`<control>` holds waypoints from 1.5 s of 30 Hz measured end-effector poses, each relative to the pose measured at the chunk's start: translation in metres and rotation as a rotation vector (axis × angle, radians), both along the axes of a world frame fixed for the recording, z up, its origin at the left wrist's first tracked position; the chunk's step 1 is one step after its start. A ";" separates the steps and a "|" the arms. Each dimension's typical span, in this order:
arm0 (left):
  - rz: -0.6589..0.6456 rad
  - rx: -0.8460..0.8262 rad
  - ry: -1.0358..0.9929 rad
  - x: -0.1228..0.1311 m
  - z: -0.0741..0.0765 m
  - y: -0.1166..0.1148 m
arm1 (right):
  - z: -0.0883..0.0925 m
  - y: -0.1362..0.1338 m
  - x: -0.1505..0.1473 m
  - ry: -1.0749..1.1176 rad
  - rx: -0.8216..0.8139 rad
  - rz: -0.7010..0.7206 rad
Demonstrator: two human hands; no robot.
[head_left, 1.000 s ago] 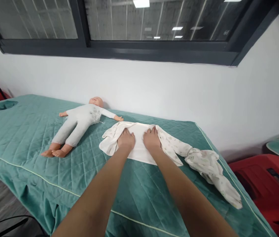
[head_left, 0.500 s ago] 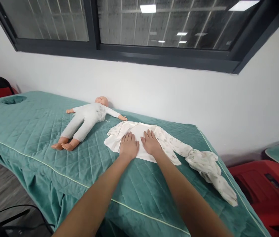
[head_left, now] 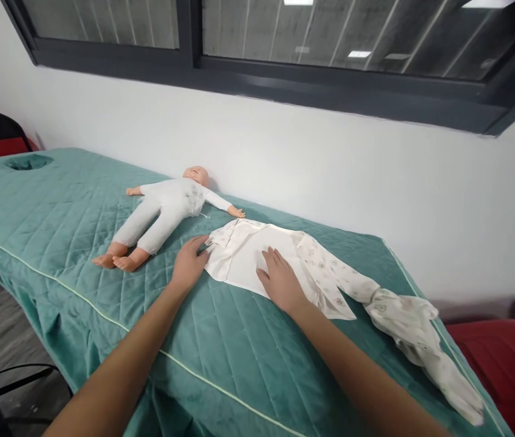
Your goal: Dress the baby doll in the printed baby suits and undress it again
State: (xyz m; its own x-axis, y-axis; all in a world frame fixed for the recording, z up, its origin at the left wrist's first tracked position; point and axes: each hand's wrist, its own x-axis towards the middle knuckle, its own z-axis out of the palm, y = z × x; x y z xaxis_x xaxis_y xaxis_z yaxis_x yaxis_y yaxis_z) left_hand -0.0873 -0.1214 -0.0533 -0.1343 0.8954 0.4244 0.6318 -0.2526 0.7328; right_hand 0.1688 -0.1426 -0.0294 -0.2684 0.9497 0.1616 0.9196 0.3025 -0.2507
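A white baby shirt with a small print on its sleeves lies spread on the green quilted cover, plain inner side up. At its left edge, my left hand has thumb and fingers closed on the cloth by the folded sleeve. My right hand rests flat on the middle of the shirt, fingers stretched out. Beyond my left hand, a baby doll in a white body suit lies on its back, one hand close to the shirt's upper edge. Crumpled printed baby clothing lies to the right, against the shirt's right sleeve.
The green quilted cover drapes over the bed's front edge and has a round hole at the far left. A white wall with a dark window frame rises behind. Red seats stand at the right.
My left hand has moved left from the shirt's middle to its left edge and closed there. My right hand stays flat on the cloth. The view has shifted slightly.
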 end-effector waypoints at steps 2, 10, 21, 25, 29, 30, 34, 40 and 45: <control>-0.075 -0.033 0.109 0.000 0.001 0.022 | 0.004 0.028 -0.011 0.119 0.044 0.037; 0.019 -0.122 0.113 0.001 0.005 0.074 | 0.005 0.130 -0.063 0.308 0.174 -0.021; 0.413 -0.177 0.095 -0.007 0.007 0.124 | -0.012 0.134 -0.065 0.203 0.155 0.007; 0.421 -0.214 0.188 -0.003 0.011 0.126 | -0.011 0.135 -0.067 0.186 0.126 -0.005; 0.388 -0.033 0.263 0.001 0.014 0.119 | -0.015 0.136 -0.066 0.181 0.100 -0.011; 0.353 0.040 0.289 0.002 0.014 0.116 | -0.017 0.137 -0.066 0.174 0.085 -0.008; -0.009 0.203 0.374 0.008 0.016 0.103 | -0.020 0.139 -0.066 0.159 0.037 -0.006; -0.420 0.007 0.441 0.015 0.011 0.098 | -0.014 0.141 -0.064 0.304 0.098 -0.038; -0.177 -0.119 0.513 0.006 0.002 0.106 | -0.008 0.144 -0.051 0.505 0.148 -0.037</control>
State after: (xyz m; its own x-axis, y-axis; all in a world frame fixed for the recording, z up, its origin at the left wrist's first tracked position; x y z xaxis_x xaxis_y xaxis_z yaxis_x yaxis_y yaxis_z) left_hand -0.0815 -0.0157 -0.0510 0.2200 0.9313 0.2902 0.8706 -0.3216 0.3723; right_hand 0.1173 0.0012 -0.0376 -0.0889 0.9142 0.3954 0.7062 0.3378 -0.6222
